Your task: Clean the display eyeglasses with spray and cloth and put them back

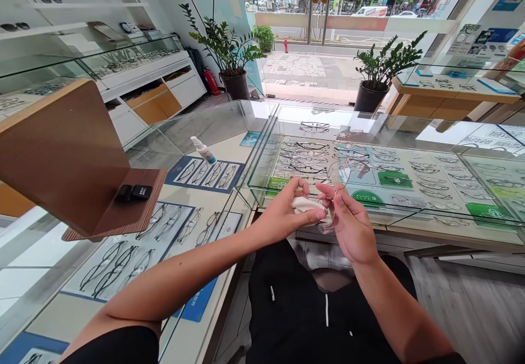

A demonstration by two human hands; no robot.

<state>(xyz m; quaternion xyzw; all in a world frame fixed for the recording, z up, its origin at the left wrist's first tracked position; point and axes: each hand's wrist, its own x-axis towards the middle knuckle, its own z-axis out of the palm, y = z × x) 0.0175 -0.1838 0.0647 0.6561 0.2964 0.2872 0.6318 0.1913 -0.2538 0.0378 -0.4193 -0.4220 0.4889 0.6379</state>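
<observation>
In front of my lap, my left hand (293, 211) is closed round a white cloth (304, 204), its thumb pressing at the near edge of a pair of eyeglasses. Close by on the right, my right hand (356, 227) pinches these clear, thin-framed eyeglasses (345, 177) between thumb and fingers. One lens rises above the fingertips, and the other part hangs low between the two hands. Fingers and cloth hide some of the frame. A small white spray bottle (204, 150) stands on the glass counter to the left.
A glass display case (410, 213) holding rows of eyeglasses lies just beyond my hands. Another glass counter (213, 243) runs along my left. On it stands a brown wooden panel with a ridged base (135, 202) and a small black object. Potted plants (238, 82) flank the glass entrance.
</observation>
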